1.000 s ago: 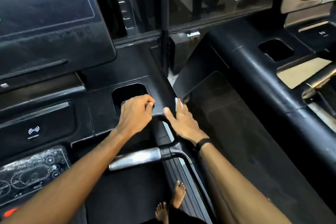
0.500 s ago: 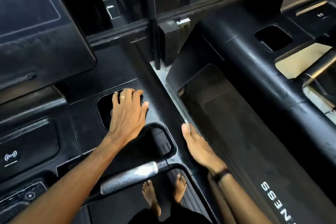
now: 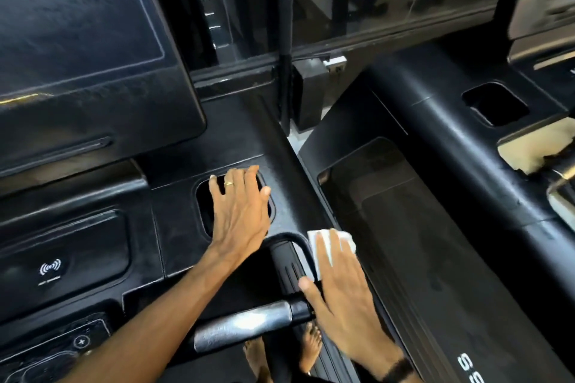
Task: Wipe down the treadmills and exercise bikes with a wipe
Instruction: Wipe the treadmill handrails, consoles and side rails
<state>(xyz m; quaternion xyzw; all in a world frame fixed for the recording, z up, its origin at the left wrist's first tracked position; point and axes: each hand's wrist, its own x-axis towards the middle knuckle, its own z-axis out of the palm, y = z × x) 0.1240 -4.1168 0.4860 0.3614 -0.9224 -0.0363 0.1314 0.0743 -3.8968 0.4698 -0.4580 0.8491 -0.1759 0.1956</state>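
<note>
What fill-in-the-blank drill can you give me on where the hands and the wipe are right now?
1. The white wipe lies under the fingers of the ____ hand.
2. The left hand rests flat over the console's ____.
3. The ring is worn on the ____ hand.
4. The metal handlebar lies above the person's bare ____.

Missing words: right; cup holder; left; feet

The white wipe [image 3: 331,246] lies mostly hidden under the right hand's [image 3: 343,295] flat fingers, so only its far edge shows. The left hand [image 3: 238,211] covers much of the cup holder recess [image 3: 203,205]. The console screen [image 3: 77,25] is cut by the left and top edges, its markings blurred, and the white lettering [image 3: 471,367] at the lower right runs off the frame, unreadable.
</note>
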